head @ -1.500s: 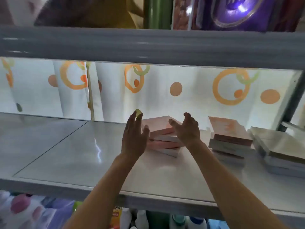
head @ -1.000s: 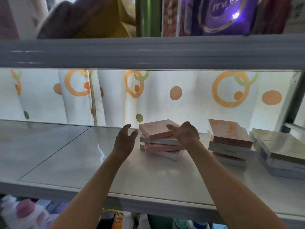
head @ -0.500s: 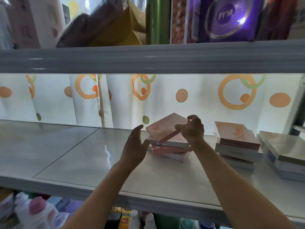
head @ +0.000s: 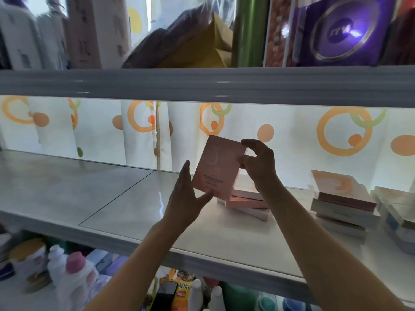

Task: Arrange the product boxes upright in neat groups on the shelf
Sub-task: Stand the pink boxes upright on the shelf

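A flat pink product box (head: pixel 219 167) is held nearly upright above the white shelf (head: pixel 112 198), its face towards me. My right hand (head: pixel 258 167) pinches its upper right edge. My left hand (head: pixel 187 196) touches its lower left corner, with the thumb under the bottom edge. Behind and below it lies a short stack of pink and white boxes (head: pixel 247 202), flat. A second flat stack (head: pixel 341 198) with a pink box on top lies to the right. A third stack (head: pixel 397 212) sits at the far right edge.
A dotted curtain (head: pixel 280 135) hangs behind the shelf. The upper shelf rail (head: pixel 202 84) runs across above, carrying a purple box (head: pixel 345 30) and bags. Bottles (head: pixel 74 272) stand on the level below. The left half of the shelf is bare.
My right hand lifted the top pink box off the centre stack and tipped it from flat to nearly upright. My left hand rose to meet its lower corner. The camera view tilted upward.
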`<act>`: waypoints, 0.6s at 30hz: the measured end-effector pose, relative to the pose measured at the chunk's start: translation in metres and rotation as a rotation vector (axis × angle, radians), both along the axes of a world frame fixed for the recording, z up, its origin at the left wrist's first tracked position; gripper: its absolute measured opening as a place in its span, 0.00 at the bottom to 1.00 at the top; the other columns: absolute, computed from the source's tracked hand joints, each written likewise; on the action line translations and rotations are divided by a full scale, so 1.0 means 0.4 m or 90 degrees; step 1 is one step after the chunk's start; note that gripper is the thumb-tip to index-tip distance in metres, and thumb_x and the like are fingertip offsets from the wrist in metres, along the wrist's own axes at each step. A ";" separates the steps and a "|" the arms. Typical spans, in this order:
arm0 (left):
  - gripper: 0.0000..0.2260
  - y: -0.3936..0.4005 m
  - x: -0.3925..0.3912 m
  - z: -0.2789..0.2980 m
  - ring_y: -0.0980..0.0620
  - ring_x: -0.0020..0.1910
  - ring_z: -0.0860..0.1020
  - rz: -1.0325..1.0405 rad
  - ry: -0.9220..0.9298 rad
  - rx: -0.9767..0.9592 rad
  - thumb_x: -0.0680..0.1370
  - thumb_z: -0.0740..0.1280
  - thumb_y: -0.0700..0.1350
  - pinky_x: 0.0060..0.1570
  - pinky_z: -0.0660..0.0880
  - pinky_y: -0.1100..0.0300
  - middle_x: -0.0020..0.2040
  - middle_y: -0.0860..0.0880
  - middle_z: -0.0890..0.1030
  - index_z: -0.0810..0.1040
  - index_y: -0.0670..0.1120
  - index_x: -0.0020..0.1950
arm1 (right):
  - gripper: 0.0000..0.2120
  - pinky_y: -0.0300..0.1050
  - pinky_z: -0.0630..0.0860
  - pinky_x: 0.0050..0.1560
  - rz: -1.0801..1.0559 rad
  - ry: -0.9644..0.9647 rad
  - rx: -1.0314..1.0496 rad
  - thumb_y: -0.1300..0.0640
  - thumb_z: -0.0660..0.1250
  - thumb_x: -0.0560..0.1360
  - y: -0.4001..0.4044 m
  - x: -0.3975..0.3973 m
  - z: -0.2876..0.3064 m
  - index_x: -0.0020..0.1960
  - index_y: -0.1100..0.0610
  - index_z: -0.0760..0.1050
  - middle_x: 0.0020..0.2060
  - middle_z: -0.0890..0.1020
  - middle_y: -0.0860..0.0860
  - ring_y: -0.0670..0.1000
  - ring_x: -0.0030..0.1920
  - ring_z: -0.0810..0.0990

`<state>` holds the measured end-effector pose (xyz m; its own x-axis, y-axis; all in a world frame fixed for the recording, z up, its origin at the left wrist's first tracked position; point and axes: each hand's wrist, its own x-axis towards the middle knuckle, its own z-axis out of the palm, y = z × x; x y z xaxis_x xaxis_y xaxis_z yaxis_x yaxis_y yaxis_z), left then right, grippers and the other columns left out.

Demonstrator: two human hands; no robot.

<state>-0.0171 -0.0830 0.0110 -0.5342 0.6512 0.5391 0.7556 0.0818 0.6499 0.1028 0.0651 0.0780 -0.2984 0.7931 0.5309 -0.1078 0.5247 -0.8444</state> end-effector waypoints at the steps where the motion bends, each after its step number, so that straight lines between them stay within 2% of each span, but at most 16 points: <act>1: 0.48 -0.010 -0.004 -0.006 0.49 0.76 0.57 0.001 -0.001 -0.008 0.69 0.71 0.61 0.71 0.60 0.52 0.79 0.52 0.52 0.43 0.53 0.78 | 0.22 0.44 0.83 0.45 0.016 0.000 0.006 0.73 0.71 0.68 -0.011 -0.006 0.005 0.58 0.55 0.78 0.53 0.80 0.46 0.53 0.54 0.81; 3: 0.50 -0.030 -0.016 -0.021 0.50 0.76 0.58 0.007 -0.005 -0.017 0.68 0.73 0.61 0.70 0.61 0.52 0.79 0.52 0.52 0.42 0.53 0.78 | 0.21 0.42 0.82 0.44 0.044 0.004 0.019 0.72 0.70 0.69 -0.032 -0.019 0.013 0.58 0.55 0.77 0.55 0.80 0.48 0.52 0.55 0.80; 7: 0.49 -0.066 -0.038 -0.057 0.51 0.75 0.62 0.003 -0.042 -0.006 0.67 0.74 0.61 0.68 0.65 0.53 0.77 0.52 0.60 0.46 0.54 0.77 | 0.21 0.49 0.83 0.46 0.093 0.037 -0.020 0.73 0.70 0.69 -0.065 -0.037 0.026 0.58 0.58 0.77 0.55 0.80 0.51 0.54 0.52 0.81; 10: 0.45 -0.084 -0.042 -0.072 0.51 0.72 0.66 -0.004 -0.059 0.017 0.68 0.74 0.60 0.67 0.66 0.53 0.74 0.52 0.65 0.50 0.54 0.76 | 0.19 0.45 0.83 0.43 0.104 0.031 -0.013 0.70 0.71 0.69 -0.088 -0.046 0.034 0.57 0.56 0.77 0.53 0.81 0.47 0.51 0.52 0.81; 13: 0.44 -0.099 -0.040 -0.078 0.50 0.71 0.67 0.007 -0.048 0.047 0.69 0.74 0.58 0.67 0.67 0.53 0.74 0.51 0.64 0.52 0.52 0.77 | 0.17 0.45 0.82 0.44 0.106 0.024 0.005 0.65 0.74 0.70 -0.120 -0.055 0.038 0.57 0.55 0.78 0.52 0.82 0.44 0.49 0.52 0.81; 15: 0.46 -0.099 -0.038 -0.082 0.50 0.72 0.65 0.020 -0.038 0.053 0.68 0.74 0.60 0.67 0.66 0.53 0.75 0.50 0.63 0.50 0.51 0.77 | 0.17 0.47 0.83 0.44 0.107 0.026 -0.003 0.65 0.74 0.70 -0.135 -0.054 0.036 0.57 0.55 0.79 0.52 0.82 0.44 0.49 0.52 0.81; 18: 0.55 -0.091 -0.021 -0.076 0.49 0.76 0.59 0.017 -0.055 0.058 0.64 0.72 0.68 0.71 0.63 0.47 0.78 0.51 0.56 0.40 0.54 0.77 | 0.19 0.44 0.83 0.41 0.124 0.042 -0.042 0.71 0.72 0.69 -0.155 -0.046 0.043 0.57 0.56 0.80 0.54 0.82 0.47 0.52 0.52 0.82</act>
